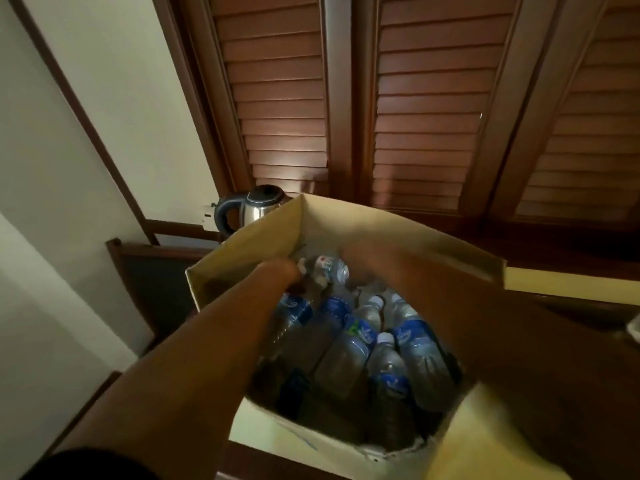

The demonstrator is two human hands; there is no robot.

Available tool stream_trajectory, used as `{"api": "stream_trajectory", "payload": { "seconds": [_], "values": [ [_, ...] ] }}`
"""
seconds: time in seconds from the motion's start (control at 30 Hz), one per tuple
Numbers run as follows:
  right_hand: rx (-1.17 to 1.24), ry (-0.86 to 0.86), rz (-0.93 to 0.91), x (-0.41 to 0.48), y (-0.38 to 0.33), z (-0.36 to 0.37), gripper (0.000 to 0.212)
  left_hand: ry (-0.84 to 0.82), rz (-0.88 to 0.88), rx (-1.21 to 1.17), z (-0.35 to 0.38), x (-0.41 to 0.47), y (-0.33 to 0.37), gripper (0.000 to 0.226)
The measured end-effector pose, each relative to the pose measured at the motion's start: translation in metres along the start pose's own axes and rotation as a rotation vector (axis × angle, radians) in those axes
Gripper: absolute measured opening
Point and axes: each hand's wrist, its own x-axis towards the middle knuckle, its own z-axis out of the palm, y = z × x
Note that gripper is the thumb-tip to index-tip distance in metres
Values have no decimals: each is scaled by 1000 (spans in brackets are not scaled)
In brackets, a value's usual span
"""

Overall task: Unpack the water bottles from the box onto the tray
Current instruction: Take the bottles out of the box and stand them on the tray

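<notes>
An open cardboard box [249, 247] holds several clear water bottles with blue labels [353, 337], lying on their sides. Both my forearms reach down into it. My left hand [282, 271] is curled at the far end of the box, right beside a bottle with a white and red label [329, 268]. My right hand [360, 258] is a motion-blurred shape just to the right of that same bottle. The fingers of both hands are hidden or smeared, so I cannot tell whether either one grips a bottle. No tray shows.
A steel electric kettle [251, 206] with a dark handle stands behind the box's far left corner. Brown louvred doors [433, 116] fill the background. A dark wooden-framed piece of furniture [152, 271] sits left of the box, against a cream wall.
</notes>
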Motion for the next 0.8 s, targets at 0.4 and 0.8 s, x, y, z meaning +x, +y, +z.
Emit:
{"api": "stream_trajectory", "payload": {
  "seconds": [0.4, 0.8],
  "values": [
    [-111, 30, 29, -13, -13, -8, 32, -36, 169, -24, 43, 19, 17, 90],
    [825, 447, 13, -171, 67, -23, 27, 23, 282, -173, 21, -3, 7, 31]
  ]
}}
